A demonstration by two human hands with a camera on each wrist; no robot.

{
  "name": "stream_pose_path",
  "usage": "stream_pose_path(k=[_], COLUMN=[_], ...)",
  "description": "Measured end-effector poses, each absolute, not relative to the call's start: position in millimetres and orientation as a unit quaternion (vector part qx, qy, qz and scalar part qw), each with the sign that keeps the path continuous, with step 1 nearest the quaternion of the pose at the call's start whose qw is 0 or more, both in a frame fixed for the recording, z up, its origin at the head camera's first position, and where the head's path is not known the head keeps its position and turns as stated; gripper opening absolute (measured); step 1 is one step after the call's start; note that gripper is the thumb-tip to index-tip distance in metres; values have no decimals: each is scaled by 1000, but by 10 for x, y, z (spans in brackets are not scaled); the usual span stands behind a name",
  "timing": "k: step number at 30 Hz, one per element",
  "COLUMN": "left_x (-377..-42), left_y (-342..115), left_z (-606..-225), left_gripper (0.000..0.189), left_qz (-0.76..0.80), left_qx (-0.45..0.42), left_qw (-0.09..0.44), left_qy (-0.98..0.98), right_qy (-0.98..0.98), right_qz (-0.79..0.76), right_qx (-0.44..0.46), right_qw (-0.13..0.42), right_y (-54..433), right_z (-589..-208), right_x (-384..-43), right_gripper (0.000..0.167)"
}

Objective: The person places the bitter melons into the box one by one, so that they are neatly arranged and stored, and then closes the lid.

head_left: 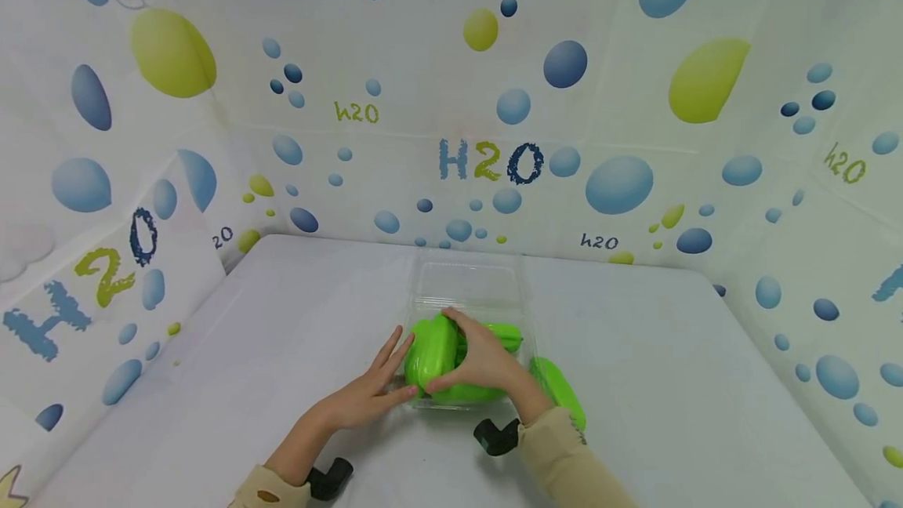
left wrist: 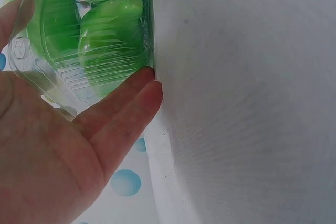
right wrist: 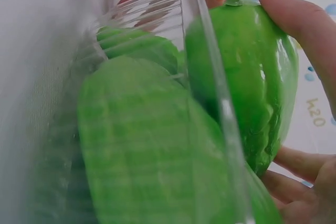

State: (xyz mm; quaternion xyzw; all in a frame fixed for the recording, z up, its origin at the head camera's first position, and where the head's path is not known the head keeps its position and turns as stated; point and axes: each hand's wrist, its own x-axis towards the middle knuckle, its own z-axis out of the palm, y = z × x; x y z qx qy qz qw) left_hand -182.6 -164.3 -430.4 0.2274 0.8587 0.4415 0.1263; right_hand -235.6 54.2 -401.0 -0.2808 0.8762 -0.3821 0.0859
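Note:
A glossy green lobed pepper (head_left: 432,351) with a short stem stub lies at the left side of a clear plastic container (head_left: 416,404), partly above its rim in the right wrist view. My right hand (head_left: 487,363) grips this pepper, thumb and fingers spread around its two ends. Just left of it is my left hand (head_left: 363,398), its fingers straight and spread along the container's side. In the left wrist view two left fingertips (left wrist: 149,85) lie right at the container's lower edge. More green vegetables (right wrist: 142,129) show through the ribbed wall, partly hidden by my right hand in the head view.
The container's transparent lid (head_left: 466,284) lies folded back behind it. Another long green vegetable (head_left: 557,389) rests on the white table (head_left: 635,367), right of the container, near my right wrist. A patterned cloth (head_left: 395,61) hangs behind and at both sides.

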Motion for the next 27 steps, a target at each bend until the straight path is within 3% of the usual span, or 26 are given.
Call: stream_pose_path(k=[11, 27], left_x=[-1834, -1816], left_y=[-1624, -1598], left_z=[-4323, -4279], left_gripper=[75, 75], left_qz=[442, 440], left_qx=[232, 223], left_qw=[125, 127], left_qy=[858, 860], right_qy=[874, 872], right_qz=[-377, -398], right_qx=[-285, -271], right_qw=[110, 87], right_y=[522, 620], right_z=[-4006, -4001], right_x=[-2365, -2350], right_gripper=[110, 109])
